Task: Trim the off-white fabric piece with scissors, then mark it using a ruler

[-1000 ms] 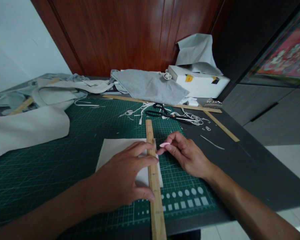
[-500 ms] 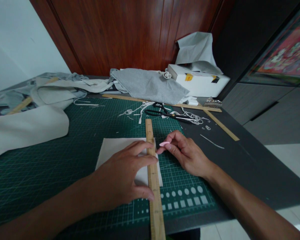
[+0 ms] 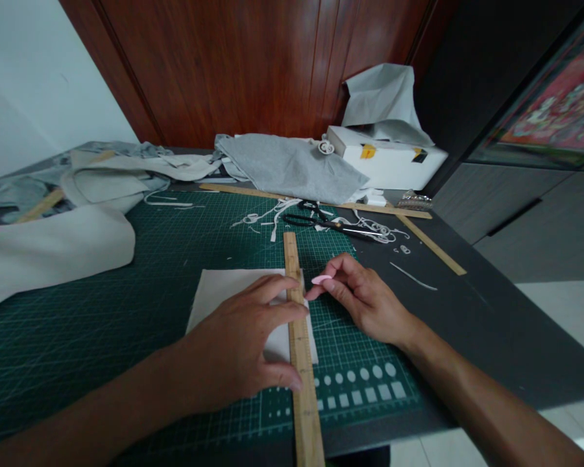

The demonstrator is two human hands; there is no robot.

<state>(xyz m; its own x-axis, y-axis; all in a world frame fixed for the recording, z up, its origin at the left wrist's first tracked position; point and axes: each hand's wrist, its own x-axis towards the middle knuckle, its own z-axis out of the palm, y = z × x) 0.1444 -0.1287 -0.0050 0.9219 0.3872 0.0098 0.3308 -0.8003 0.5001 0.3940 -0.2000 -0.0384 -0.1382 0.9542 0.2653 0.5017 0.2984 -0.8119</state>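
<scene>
A wooden ruler (image 3: 300, 350) lies lengthwise over the right part of a white fabric piece (image 3: 214, 292), running off the front edge of the table. My left hand (image 3: 246, 331) rests across the fabric with its fingers spread, the fingertips and thumb pressing on the ruler. Just right of the ruler, my right hand (image 3: 365, 295) pinches a flat piece of pink tailor's chalk (image 3: 322, 279) between thumb and fingers. Its lowest fingertip is close to the fabric's right edge. Part of the fabric is hidden under my left hand and the ruler.
Beneath the fabric is a green cutting mat (image 3: 165, 259). Black scissors (image 3: 338, 225) lie beyond it among white scraps (image 3: 277, 214). Fabric piles (image 3: 292, 165), a white box (image 3: 389, 159) and more wooden rulers (image 3: 433, 245) are toward the back. Pale fabric (image 3: 63, 246) spreads at left.
</scene>
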